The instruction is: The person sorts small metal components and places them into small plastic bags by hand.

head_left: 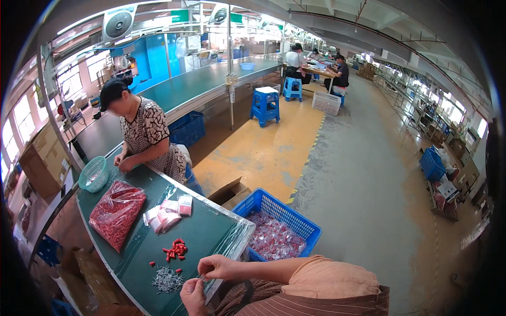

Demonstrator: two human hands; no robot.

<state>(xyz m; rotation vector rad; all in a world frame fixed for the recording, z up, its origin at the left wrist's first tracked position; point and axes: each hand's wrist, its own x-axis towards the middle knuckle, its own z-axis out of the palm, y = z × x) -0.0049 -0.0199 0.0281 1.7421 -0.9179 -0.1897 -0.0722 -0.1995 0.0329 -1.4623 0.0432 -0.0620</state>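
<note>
At bottom middle, the right hand and left hand sit close; I can't tell if they grip anything. Nearby red plugs and grey screws look light, hard, best pinched mid-length.

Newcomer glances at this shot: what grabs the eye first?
Likely the big clear bag of red pieces on the left of the green table, then the blue basket of small clear packets off its right edge. Closer in, a red pile sits just beyond grey metal pins, left of the right hand.
</note>
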